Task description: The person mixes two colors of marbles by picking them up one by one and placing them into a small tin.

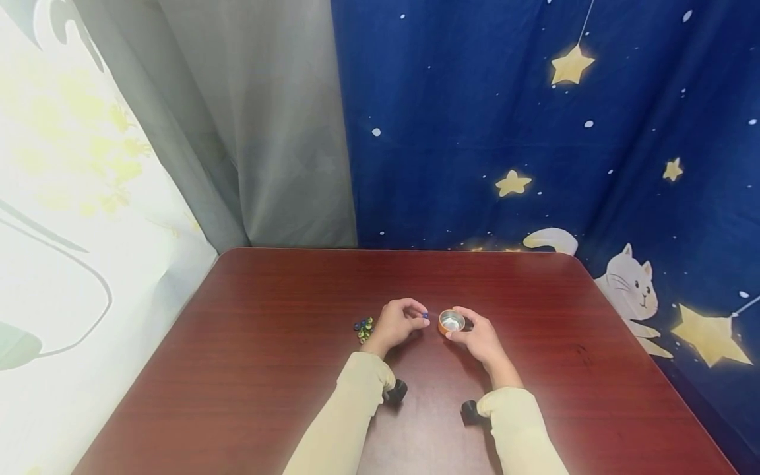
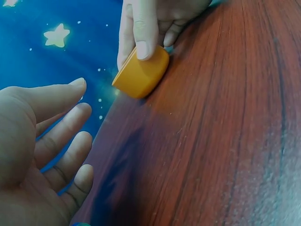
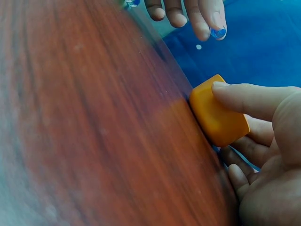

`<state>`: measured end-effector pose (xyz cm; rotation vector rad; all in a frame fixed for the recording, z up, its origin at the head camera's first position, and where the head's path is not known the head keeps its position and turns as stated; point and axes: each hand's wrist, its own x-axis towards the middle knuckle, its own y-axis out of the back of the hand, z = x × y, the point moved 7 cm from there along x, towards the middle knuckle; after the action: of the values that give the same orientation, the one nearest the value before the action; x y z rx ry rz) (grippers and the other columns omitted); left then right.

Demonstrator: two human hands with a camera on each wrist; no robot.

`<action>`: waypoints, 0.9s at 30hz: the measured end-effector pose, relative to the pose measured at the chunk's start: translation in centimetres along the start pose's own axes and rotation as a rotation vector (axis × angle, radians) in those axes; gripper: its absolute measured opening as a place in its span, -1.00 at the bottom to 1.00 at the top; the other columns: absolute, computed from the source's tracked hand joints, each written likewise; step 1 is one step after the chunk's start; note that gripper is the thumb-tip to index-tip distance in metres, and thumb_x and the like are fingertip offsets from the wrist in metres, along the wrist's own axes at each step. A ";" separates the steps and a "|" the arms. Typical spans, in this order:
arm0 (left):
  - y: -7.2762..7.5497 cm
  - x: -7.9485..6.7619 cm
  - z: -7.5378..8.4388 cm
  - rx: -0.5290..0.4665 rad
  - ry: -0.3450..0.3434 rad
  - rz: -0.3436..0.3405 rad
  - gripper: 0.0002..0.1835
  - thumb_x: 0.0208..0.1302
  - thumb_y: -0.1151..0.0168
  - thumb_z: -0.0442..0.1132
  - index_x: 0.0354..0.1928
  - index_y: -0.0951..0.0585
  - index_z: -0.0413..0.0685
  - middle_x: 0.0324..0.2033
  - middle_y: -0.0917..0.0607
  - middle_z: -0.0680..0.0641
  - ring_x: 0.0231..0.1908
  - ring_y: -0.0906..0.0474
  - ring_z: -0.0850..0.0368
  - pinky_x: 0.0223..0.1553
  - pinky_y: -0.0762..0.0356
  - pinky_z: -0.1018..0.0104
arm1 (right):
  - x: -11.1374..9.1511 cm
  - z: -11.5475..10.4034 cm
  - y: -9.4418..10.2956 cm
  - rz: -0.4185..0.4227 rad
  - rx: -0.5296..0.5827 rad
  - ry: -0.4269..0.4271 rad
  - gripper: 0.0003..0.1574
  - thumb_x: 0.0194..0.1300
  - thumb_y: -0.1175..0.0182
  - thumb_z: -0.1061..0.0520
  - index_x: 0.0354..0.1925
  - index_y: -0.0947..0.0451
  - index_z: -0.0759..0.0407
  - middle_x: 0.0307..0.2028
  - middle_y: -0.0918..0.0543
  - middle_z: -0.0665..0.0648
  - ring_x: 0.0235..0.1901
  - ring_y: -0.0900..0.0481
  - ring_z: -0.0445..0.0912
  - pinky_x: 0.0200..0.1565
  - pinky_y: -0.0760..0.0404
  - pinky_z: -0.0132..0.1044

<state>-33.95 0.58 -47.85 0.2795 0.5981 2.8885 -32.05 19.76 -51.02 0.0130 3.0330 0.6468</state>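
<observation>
My left hand [image 1: 399, 323] pinches a small blue glass marble [image 3: 217, 33] between thumb and fingertip, raised over the table to the left of a small round cup [image 1: 442, 328]. The cup is orange outside with a silvery inside, and its mouth faces up in the head view. My right hand [image 1: 482, 338] grips it by the side, thumb [image 3: 244, 98] on the near wall and fingers round the far one. Beside the left wrist lies a cluster of several blue and green-yellow marbles [image 1: 364, 328], partly hidden by that hand.
The dark red wooden table [image 1: 285, 389] runs back to a grey curtain [image 1: 291, 132] and a blue star-patterned curtain [image 1: 445, 132]. A black wrist device [image 1: 396, 392] sits at the left cuff, another [image 1: 471, 413] at the right cuff.
</observation>
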 end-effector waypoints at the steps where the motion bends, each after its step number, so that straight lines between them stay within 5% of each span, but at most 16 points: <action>1: -0.1 0.0 0.0 0.004 0.002 -0.002 -0.82 0.03 -0.49 -0.32 -0.29 -0.70 -0.10 -0.49 -0.69 0.08 -0.54 -0.55 0.25 -0.50 -0.51 0.36 | 0.0 0.0 0.0 0.002 0.003 -0.001 -0.23 0.06 -0.41 0.28 0.26 -0.44 0.20 0.09 -0.57 0.28 0.05 -0.52 0.12 0.08 -0.44 0.01; 27: -2.5 0.0 -0.1 0.058 -0.002 -0.011 -0.84 0.01 -0.50 -0.30 -0.34 -0.71 -0.05 -0.53 -0.69 0.12 -0.51 -0.57 0.31 -0.39 -0.51 0.38 | -0.2 -0.1 0.1 -0.008 0.005 0.031 -0.24 0.04 -0.41 0.29 0.24 -0.45 0.22 0.10 -0.57 0.29 0.07 -0.51 0.12 0.10 -0.40 0.03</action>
<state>-33.66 2.78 -49.00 0.2862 0.6817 2.8631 -31.82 19.82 -50.84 -0.0096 3.0621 0.6449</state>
